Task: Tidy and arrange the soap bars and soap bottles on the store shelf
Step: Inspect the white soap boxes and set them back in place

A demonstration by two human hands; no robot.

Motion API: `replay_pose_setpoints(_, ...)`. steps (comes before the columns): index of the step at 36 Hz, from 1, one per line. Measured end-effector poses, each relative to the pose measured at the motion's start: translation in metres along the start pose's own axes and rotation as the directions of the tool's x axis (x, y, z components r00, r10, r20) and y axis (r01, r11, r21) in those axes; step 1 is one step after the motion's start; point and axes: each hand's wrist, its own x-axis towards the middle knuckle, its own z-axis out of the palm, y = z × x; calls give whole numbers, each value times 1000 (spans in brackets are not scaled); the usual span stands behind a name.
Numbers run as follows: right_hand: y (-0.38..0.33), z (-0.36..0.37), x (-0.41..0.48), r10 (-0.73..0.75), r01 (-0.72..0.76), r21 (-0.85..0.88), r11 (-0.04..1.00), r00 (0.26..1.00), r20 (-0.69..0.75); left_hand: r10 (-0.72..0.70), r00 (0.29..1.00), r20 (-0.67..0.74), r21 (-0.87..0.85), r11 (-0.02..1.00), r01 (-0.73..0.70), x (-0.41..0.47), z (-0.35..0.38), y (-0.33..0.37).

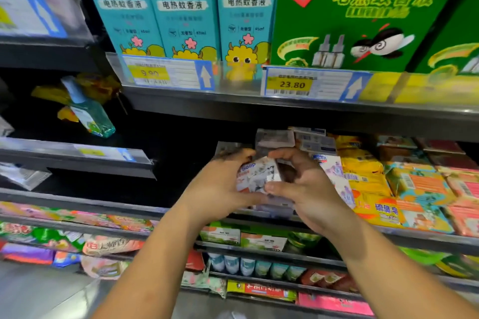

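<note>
With left hand [220, 186] and right hand [305, 189] close together, grips one white soap bar [256, 173] between them. Curls left fingers over its upper left corner; pinches its right edge between right thumb and bent forefinger. Holds it tilted, blue word "Soap" facing up, over the front of the middle shelf [103, 206] and just ahead of a stack of grey-wrapped packs [274, 138]. Reaches in with both bare forearms from below. Has, just right of the right hand, white and lilac soap packs [334, 171]; beyond those, yellow soap packs [363, 176], then orange and teal packs [420, 184], all lying in rows on the same shelf. Faces, on the shelf above, three teal cartons [181, 13] standing upright beside a large green carton [363, 15], with a yellow price tag [293, 84] reading 23.80 on the rail under the green one. Catches, well off to the left, a teal bottle [88, 109] leaning at a tilt on a darker shelf. Looks down past the arms onto lower shelves of blurred coloured packets.
</note>
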Motion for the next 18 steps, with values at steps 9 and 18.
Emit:
replay_pose_setpoints(9, 10, -8, 35, -49, 30, -368, 929, 998, -42, 41, 979, -197, 137, 990, -14, 8, 11, -44)
replay_pose_setpoints(18, 51, -30, 58, -251, 191, -976, 103, 955, 161, -163, 908, -385, 75, 975, 207, 45, 15, -71)
